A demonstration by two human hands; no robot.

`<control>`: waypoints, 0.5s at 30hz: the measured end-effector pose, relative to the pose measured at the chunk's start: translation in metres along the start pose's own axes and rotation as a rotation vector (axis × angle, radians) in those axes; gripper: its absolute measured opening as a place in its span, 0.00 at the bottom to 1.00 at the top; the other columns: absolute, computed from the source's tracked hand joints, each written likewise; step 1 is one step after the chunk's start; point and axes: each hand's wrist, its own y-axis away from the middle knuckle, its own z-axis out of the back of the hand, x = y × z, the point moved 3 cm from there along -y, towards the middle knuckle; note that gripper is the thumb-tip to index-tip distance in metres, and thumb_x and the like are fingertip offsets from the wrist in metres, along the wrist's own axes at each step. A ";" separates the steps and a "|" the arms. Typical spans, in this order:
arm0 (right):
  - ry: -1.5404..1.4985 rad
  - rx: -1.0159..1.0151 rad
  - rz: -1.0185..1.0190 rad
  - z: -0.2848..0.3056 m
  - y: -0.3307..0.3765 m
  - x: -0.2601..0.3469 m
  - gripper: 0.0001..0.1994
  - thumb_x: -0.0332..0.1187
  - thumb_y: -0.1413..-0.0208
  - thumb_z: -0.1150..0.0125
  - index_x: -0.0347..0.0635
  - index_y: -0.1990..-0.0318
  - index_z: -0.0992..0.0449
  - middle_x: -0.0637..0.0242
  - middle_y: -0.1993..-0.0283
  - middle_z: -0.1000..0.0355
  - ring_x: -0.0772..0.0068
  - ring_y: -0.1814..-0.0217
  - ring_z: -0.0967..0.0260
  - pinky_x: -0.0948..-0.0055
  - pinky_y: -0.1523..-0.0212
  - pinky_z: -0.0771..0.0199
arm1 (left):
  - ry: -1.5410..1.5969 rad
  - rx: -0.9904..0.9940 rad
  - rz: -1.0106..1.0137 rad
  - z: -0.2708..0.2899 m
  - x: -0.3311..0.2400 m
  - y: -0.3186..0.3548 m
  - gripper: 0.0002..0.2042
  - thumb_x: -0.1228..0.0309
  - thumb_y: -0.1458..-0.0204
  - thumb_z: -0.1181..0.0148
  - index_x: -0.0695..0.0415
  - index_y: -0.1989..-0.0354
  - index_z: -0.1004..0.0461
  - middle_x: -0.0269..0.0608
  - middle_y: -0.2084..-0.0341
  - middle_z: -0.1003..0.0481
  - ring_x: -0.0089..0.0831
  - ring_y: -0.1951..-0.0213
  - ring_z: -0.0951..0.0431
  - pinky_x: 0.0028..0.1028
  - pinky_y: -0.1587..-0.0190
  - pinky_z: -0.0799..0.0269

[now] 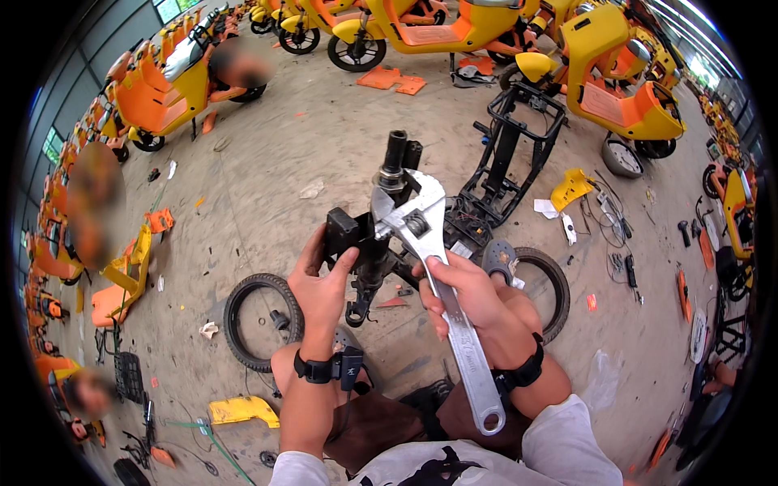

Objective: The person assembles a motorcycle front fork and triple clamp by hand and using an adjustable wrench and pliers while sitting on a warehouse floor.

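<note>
A large silver adjustable wrench (463,336) has its jaws around a nut near the top of the black steering tube (395,150) of a stripped scooter frame. My right hand (466,296) is closed around the wrench's handle, whose end points back toward me. On the other side, my left hand (318,279) grips a black boxy bracket (344,231) beside the tube, thumb toward me; its fingertips are partly hidden. The bare scooter frame (519,154) stretches away to the far right, with wiring in its middle.
Tyres lie at both sides, one left (230,324) and one right (559,304). Yellow panels (243,411), cables (604,211) and scraps litter the concrete floor. Yellow scooters (438,28) stand in rows at the back and left. Blurred patches hide parts of the left side.
</note>
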 end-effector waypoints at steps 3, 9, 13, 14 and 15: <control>-0.026 0.027 0.002 -0.004 -0.007 0.001 0.14 0.41 0.36 0.58 0.38 0.57 0.36 0.64 0.82 0.37 0.69 0.90 0.37 0.72 0.90 0.37 | -0.005 -0.017 0.011 0.002 -0.001 0.001 0.28 0.75 0.56 0.32 0.70 0.45 0.33 0.52 0.50 0.28 0.34 0.47 0.28 0.30 0.43 0.35; -0.082 -0.023 0.022 -0.015 -0.011 -0.009 0.14 0.41 0.36 0.59 0.38 0.57 0.37 0.64 0.82 0.37 0.68 0.90 0.37 0.72 0.90 0.36 | -0.024 -0.008 0.006 0.001 -0.002 0.001 0.28 0.76 0.56 0.32 0.70 0.45 0.34 0.52 0.50 0.29 0.35 0.47 0.28 0.30 0.42 0.36; -0.125 -0.051 0.024 -0.027 -0.007 -0.013 0.15 0.42 0.35 0.61 0.37 0.56 0.38 0.64 0.82 0.38 0.68 0.90 0.37 0.72 0.89 0.34 | -0.015 -0.032 -0.023 0.000 -0.001 0.002 0.27 0.76 0.57 0.32 0.68 0.46 0.31 0.49 0.53 0.26 0.32 0.50 0.26 0.29 0.45 0.34; -0.131 -0.054 0.016 -0.028 -0.007 -0.014 0.15 0.42 0.35 0.61 0.37 0.56 0.38 0.64 0.82 0.38 0.68 0.90 0.37 0.72 0.89 0.34 | -0.011 -0.030 -0.025 -0.001 -0.001 0.002 0.27 0.76 0.57 0.32 0.68 0.46 0.31 0.49 0.53 0.26 0.32 0.50 0.26 0.29 0.45 0.34; -0.136 -0.057 0.007 -0.029 -0.008 -0.015 0.15 0.42 0.35 0.61 0.37 0.56 0.38 0.64 0.82 0.38 0.68 0.90 0.37 0.72 0.89 0.34 | -0.007 -0.028 -0.027 -0.001 -0.001 0.001 0.27 0.77 0.57 0.32 0.68 0.46 0.31 0.49 0.53 0.26 0.32 0.50 0.26 0.29 0.45 0.34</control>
